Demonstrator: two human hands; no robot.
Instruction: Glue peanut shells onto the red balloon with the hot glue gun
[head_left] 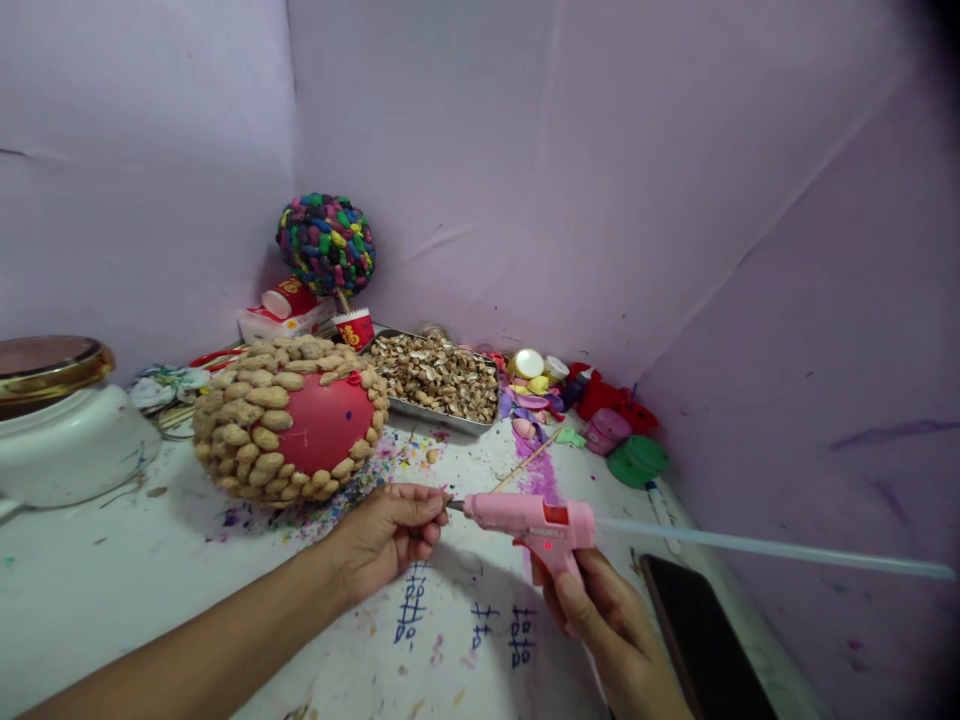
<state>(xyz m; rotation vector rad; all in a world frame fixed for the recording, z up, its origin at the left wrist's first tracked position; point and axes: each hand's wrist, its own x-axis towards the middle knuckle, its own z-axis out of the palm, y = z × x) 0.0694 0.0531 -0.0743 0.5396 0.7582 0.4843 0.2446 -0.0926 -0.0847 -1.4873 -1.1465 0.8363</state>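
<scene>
My right hand [611, 620] is wrapped round the handle of a pink hot glue gun [517, 513], which points left. A long translucent glue stick [772, 547] sticks out of its back end. My left hand [397, 530] is closed in a pinch right at the gun's metal nozzle; whatever lies between its fingertips is too small or hidden to make out. Just beyond the left hand rests a red balloon [326, 422] largely covered with whole peanuts [251, 425], a bare red patch facing me.
Behind stands a metal tray [469, 425] of broken shells. A multicoloured ball [326, 243] rises from a red cup [354, 328]. On the left is a white pot [71, 445]; at right lie paint tubs [637, 462], a marker [664, 515] and a phone [705, 640]. A thin stick [529, 460] lies mid-table.
</scene>
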